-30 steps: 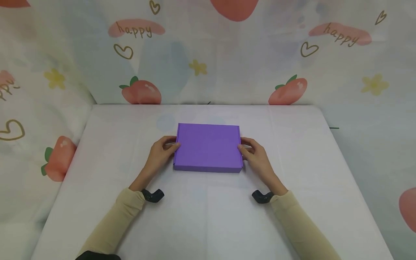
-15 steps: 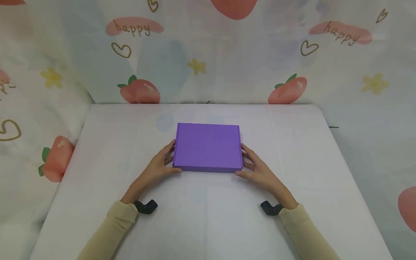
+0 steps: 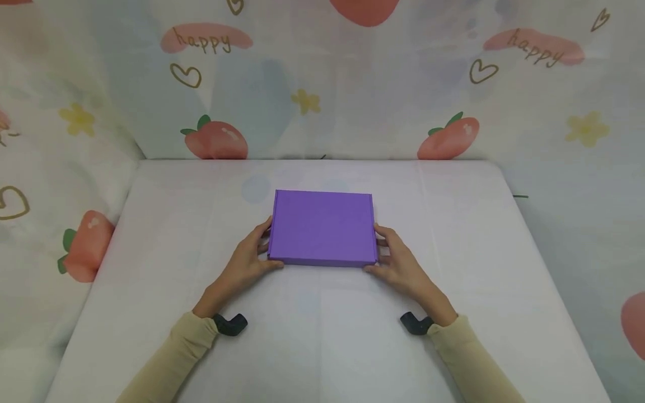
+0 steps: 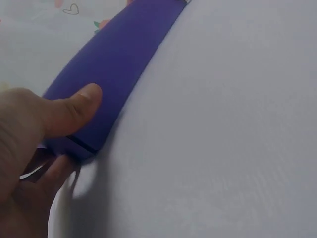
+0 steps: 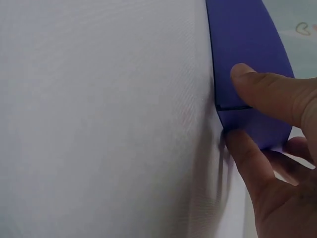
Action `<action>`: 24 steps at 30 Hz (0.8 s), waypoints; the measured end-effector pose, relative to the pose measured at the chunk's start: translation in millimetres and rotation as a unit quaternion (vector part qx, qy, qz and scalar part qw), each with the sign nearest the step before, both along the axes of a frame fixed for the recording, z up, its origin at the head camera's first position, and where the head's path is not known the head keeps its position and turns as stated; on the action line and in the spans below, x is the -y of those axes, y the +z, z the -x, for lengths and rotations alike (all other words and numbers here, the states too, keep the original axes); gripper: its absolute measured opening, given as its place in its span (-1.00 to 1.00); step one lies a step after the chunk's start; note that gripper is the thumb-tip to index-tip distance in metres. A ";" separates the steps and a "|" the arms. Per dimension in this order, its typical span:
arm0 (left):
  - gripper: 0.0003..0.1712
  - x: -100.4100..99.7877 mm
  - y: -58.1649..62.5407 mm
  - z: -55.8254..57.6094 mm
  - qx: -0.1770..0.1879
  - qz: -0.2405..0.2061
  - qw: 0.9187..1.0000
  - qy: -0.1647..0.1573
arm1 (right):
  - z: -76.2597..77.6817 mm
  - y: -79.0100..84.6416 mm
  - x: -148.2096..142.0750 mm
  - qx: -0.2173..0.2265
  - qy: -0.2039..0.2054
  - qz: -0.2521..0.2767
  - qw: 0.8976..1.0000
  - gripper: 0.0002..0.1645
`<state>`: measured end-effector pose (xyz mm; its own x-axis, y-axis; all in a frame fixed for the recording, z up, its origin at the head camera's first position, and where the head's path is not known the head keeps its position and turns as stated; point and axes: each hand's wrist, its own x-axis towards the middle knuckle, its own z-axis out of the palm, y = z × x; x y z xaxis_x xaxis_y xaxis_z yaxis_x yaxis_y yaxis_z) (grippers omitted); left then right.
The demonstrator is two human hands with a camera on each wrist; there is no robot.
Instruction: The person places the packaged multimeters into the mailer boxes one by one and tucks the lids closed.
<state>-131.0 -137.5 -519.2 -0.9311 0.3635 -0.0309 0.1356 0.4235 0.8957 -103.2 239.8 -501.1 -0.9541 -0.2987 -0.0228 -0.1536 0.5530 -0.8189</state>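
Observation:
A flat, closed purple cardboard box point(image 3: 322, 226) lies on the table in the head view, lid up, its long front side facing me. My left hand point(image 3: 243, 264) grips its near left corner, thumb against the front side and fingers along the left end. At the near right corner my right hand point(image 3: 400, 267) holds it the same way, mirrored. The left wrist view shows the left thumb point(image 4: 74, 111) pressed on the front of the box point(image 4: 129, 54). In the right wrist view the right thumb point(image 5: 262, 89) lies on that front face, with fingertips at the end panel point(image 5: 257, 126).
A white cloth point(image 3: 322, 336) covers the table. Behind it and along both sides hangs a printed curtain point(image 3: 353, 78) with fruit, hearts and flowers. Black curved wrist pieces point(image 3: 230, 324) stick out from both beige sleeves.
Both hands have slid toward me along the box's ends, and the thumbs have gone from the lid's side edges down to the front face. The box stays in place.

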 end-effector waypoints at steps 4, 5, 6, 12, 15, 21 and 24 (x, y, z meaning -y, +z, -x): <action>0.30 1.6 -1.2 -1.1 -0.001 -0.002 1.000 0.002 | -1.7 -2.0 1.1 0.007 -0.007 0.004 1.000 0.19; 0.31 1.8 -1.8 -0.9 -0.002 -0.003 1.000 0.000 | -2.2 -2.3 0.6 0.012 -0.009 0.006 1.000 0.20; 0.31 1.6 -2.3 -0.6 -0.002 -0.006 1.000 -0.001 | -2.5 -2.4 0.0 0.017 -0.011 0.008 1.000 0.20; 0.33 -3.8 -7.8 1.8 0.003 -0.043 0.999 -0.004 | -2.3 0.3 -4.4 0.031 -0.017 -0.006 0.999 0.21; 0.33 -8.0 -11.7 1.2 0.009 -0.056 0.998 -0.005 | -2.6 0.4 -7.4 0.038 -0.022 -0.014 0.999 0.21; 0.35 -11.6 -16.6 2.7 0.004 -0.043 0.999 -0.009 | -2.5 -3.9 -11.8 0.051 -0.025 -0.019 0.998 0.24; 0.34 -9.7 -14.8 4.2 0.006 -0.027 0.999 -0.023 | -2.2 -5.1 -13.0 0.051 -0.016 -0.010 0.999 0.25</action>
